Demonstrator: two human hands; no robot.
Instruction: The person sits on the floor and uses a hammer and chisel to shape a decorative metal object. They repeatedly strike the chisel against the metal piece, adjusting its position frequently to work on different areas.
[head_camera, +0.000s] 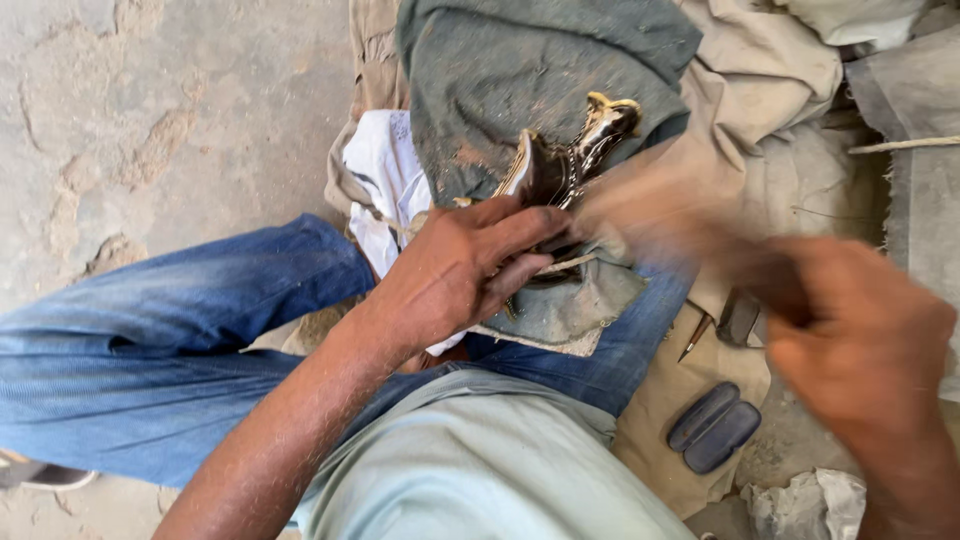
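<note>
While the left hand (455, 270) pins a shiny dark casting (565, 165) on grey cloth (520, 70), fingers clamped over its near end, the right hand (865, 340) blurs w/ motion; can't tell its grip. Casting sticks out just beyond left fingertips.

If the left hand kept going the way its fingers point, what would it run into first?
The left hand points up and right and already touches the shiny dark-and-gold ornate metal piece on the grey-green cloth; that piece comes first, though depth is hard to judge.
</note>
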